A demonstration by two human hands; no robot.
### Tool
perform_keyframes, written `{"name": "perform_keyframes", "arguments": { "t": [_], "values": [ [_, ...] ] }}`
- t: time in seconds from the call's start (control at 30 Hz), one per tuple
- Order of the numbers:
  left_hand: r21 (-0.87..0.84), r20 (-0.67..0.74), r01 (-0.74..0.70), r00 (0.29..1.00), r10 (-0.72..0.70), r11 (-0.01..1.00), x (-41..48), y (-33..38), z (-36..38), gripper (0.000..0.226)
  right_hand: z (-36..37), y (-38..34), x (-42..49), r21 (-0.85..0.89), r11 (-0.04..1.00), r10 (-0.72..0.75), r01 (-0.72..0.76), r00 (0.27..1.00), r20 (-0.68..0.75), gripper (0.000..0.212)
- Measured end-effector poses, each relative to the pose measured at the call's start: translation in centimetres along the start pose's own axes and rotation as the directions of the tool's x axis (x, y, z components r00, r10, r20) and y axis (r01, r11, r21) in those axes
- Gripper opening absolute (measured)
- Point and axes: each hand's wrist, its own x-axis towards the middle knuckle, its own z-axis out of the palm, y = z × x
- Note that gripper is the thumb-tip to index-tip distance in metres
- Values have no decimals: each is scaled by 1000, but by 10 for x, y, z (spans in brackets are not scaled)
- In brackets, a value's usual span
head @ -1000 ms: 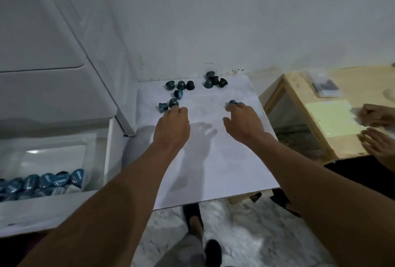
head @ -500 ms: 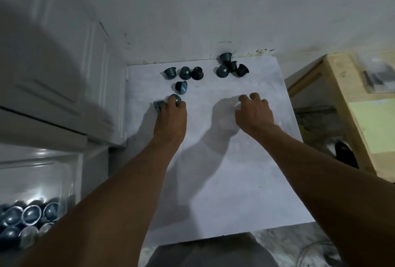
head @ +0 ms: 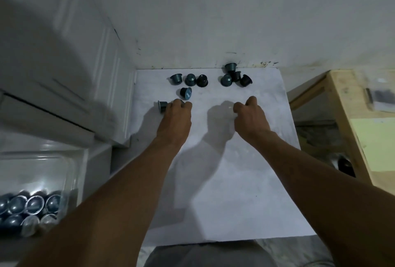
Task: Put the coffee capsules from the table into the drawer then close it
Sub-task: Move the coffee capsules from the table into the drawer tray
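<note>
— Left grip [head: 175,117] is curled down on the tabletop [head: 235,181], knuckles up, fingertips right beside a tipped capsule [head: 162,106]. Whether it has another pinched underneath, I can't tell.

— And the right grip [head: 251,114]?

— Curled too, off to the right. Nothing shows in it, so I can't say if it holds one.

— Where are the others?

— A labelled capsule [head: 186,92] lies just beyond the left fingers, then a row of three [head: 190,79], and a bunch of four [head: 234,76] sits against the wall. The drawer [head: 84,172] stands open down at the left, with stored capsules [head: 32,204] inside.

— So what worries you?

— That tipped one. It's round and near the left edge, and a clumsy nudge could roll it off beside the cabinet [head: 85,63]. There also looks to be a gap between tabletop and drawer, so a loose handful could drop on the way.
</note>
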Motion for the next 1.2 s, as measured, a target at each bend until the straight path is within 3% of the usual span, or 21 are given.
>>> {"name": "perform_keyframes", "arguments": {
  "t": [0.13,0.4,0.57,0.73,0.87,1.2],
  "values": [
    [-114,-104,18,994,-30,993,-19,19,-24,32,-21,-3,-16,32,997,-63,65,997,-48,30],
    [-336,-277,120,935,-220,934,-97,60,-56,27,-51,-4,-78,212,943,-233,256,964,-131,44],
    [-432,-416,129,850,-324,893,-169,83,-69,23,-58,-10,-133,221,879,-379,422,901,-212,42],
    [-532,-399,201,798,-452,823,-243,86,-79,29,-56,-28,-188,208,817,-499,539,839,-216,39],
    [-587,-428,249,712,-556,770,-292,71,-91,24,-58,-61,-222,184,755,-594,630,775,-216,37],
    [-601,-396,397,606,-690,694,-380,-30,-132,51,-46,-201,-280,178,612,-724,770,637,-265,37]
  ]
}}
